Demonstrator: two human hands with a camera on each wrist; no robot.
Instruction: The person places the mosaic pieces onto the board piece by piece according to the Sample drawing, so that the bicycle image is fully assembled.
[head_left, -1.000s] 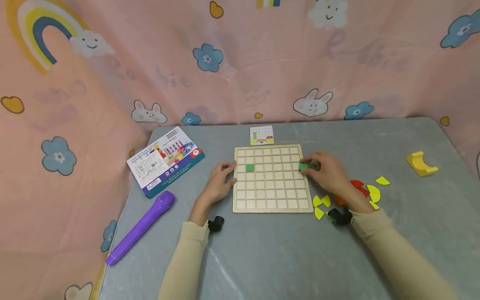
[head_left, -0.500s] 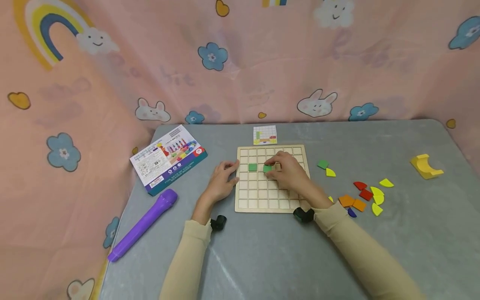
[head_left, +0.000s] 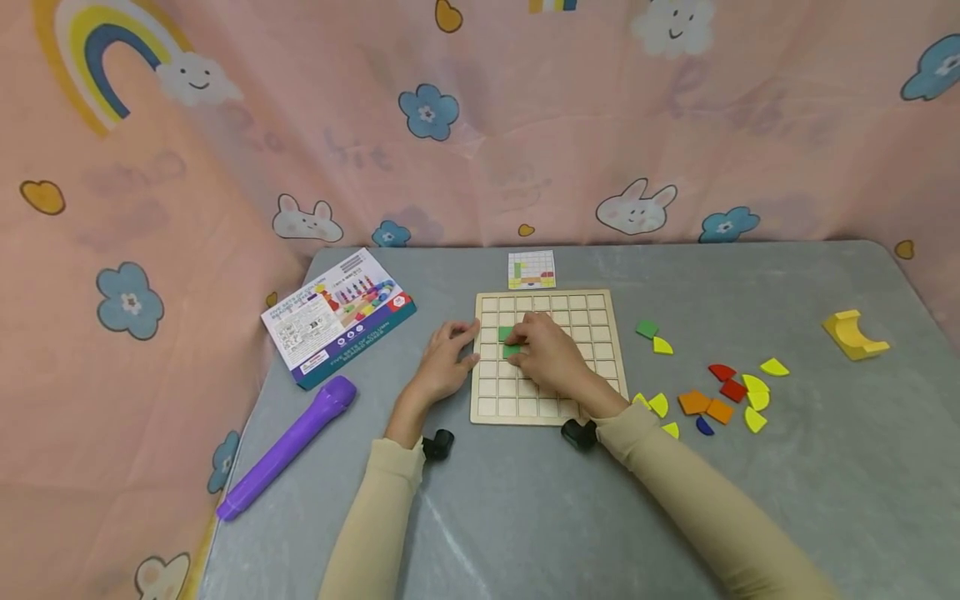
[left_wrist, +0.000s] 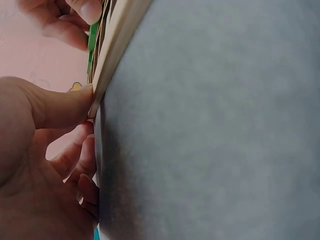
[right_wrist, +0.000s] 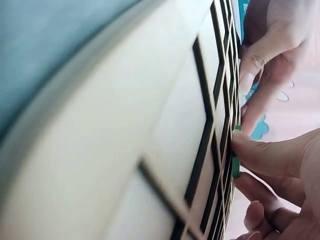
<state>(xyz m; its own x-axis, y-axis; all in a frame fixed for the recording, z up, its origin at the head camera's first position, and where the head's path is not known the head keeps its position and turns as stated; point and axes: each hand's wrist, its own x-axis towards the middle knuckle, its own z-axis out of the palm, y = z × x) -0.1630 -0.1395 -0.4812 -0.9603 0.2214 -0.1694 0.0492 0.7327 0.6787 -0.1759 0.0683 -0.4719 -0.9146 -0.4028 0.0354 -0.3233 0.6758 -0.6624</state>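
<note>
A wooden grid board (head_left: 495, 408) lies mid-table. One green square tile (head_left: 505, 333) sits in a cell near its left side. Just below that, my right hand (head_left: 551, 358) pinches a second green square tile (head_left: 511, 352) between thumb and fingers, right at the grid surface. The right wrist view shows this held tile (right_wrist: 236, 167) edge-on, its face close along the grid. My left hand (head_left: 442, 362) rests at the board's left edge, with thumb and fingertips touching it. In the left wrist view, the left thumb (left_wrist: 62, 107) presses on the wooden edge.
A small pattern card (head_left: 532, 270) lies behind the board. Right of it are another green tile (head_left: 647, 329) and scattered yellow, red, orange and blue pieces (head_left: 693, 402). A yellow arch block (head_left: 853, 336) is far right; a box (head_left: 337, 317) and purple tube (head_left: 288, 450) lie left.
My right hand has carried the green tile from the board's right edge leftward across the grid, down beside the other green tile. The left hand has stayed at the left edge.
</note>
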